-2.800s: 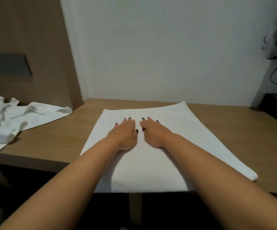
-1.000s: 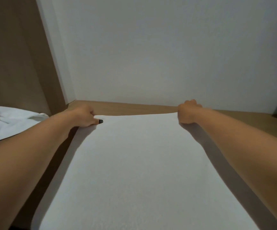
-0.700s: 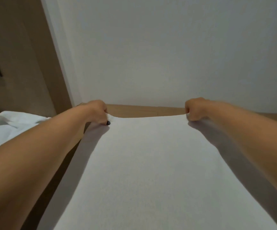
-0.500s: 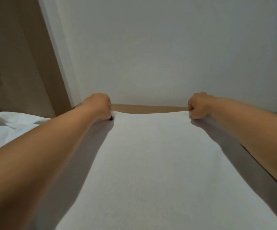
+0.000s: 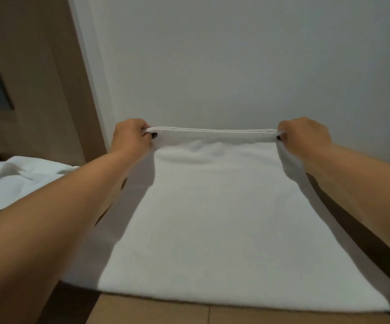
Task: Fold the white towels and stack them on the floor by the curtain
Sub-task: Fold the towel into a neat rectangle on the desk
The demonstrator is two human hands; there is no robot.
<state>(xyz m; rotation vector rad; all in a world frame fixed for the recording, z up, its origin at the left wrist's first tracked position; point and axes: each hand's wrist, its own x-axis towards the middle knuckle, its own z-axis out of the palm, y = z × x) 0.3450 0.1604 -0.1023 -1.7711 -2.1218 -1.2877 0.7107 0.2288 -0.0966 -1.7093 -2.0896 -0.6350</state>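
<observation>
Now both hands hold the far edge of the white towel (image 5: 212, 218), lifted above the wooden table (image 5: 156, 309). The left hand (image 5: 131, 137) pinches the left corner and the right hand (image 5: 303, 136) pinches the right corner, with fingers curled round the cloth, and the edge between them is pulled almost straight. At this edge two layers show, so the towel seems already doubled. Its near part lies on the table, and it slopes up to the hands in front of the pale wall (image 5: 236, 54).

The towel looks soft, light and thick, with no stiffness: where it is not held, it hangs or sags, as along the right side under the forearm. It should not slip easily, because the terry surface gives grip. I think the corners are the best place to hold, since the tension keeps the edge even for bringing it toward the near edge. One risk is that the layers separate if the pinch is loose.

At the left lies a crumpled white towel (image 5: 14, 176), not yet folded.
</observation>
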